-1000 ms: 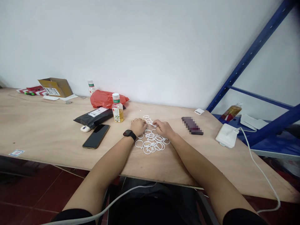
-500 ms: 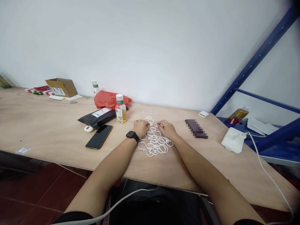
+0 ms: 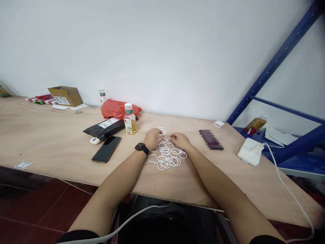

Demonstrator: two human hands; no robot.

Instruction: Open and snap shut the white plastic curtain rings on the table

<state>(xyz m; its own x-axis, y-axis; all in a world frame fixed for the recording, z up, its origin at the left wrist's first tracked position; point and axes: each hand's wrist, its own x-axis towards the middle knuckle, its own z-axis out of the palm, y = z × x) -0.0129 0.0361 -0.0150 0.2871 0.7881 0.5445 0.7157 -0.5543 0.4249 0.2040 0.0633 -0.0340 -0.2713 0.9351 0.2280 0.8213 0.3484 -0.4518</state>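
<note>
A heap of several white plastic rings (image 3: 167,156) lies on the plywood table (image 3: 50,142) in front of me. My left hand (image 3: 151,138), with a black watch on its wrist, is curled at the far left of the heap and pinches a white ring (image 3: 162,131) that is lifted a little off the pile. My right hand (image 3: 179,140) rests closed at the heap's far right, its fingertips on the rings.
A black phone (image 3: 106,149), a black parcel (image 3: 105,126), a yellow drink bottle (image 3: 129,119) and a red bag (image 3: 117,108) lie to the left. A dark blurred object (image 3: 211,139), a white charger (image 3: 250,151) with cable and blue shelving (image 3: 279,54) stand to the right. A cardboard box (image 3: 65,96) sits far left.
My left hand has risen a little and lifted a ring off the heap. My right hand stays on the rings. The view has shifted slightly.
</note>
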